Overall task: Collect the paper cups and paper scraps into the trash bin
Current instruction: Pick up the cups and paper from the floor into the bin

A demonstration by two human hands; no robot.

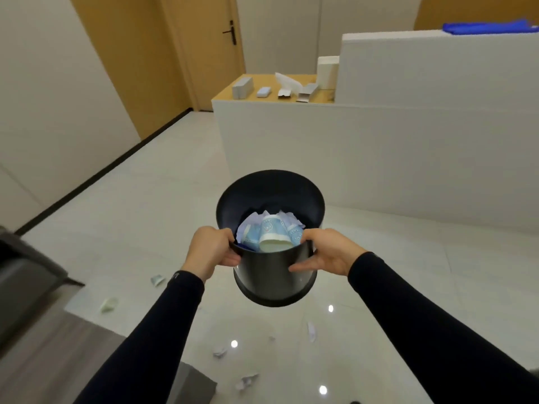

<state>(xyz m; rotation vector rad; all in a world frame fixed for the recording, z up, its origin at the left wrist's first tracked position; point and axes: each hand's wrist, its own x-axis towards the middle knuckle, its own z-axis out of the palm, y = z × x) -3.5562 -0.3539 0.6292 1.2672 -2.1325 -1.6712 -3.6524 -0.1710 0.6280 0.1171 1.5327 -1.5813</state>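
I hold a black round trash bin (pixel 271 275) up above the floor, tilted towards me. My left hand (pixel 211 250) grips its rim on the left and my right hand (pixel 326 253) grips the rim on the right. Inside lie light blue paper cups (pixel 272 233) and crumpled white paper. On the glossy floor below are paper scraps (pixel 246 381), (pixel 220 351), (pixel 311 330), and two pale cups (pixel 109 304), (pixel 157 279) lie at the left.
A white partition (pixel 379 158) stands ahead, with a wooden ledge (pixel 262 97) bearing small boxes. A closed wooden door (pixel 215 39) is at the back. A dark grey piece of furniture (pixel 26 275) sits at the left and a grey rug (pixel 58 360) at the lower left.
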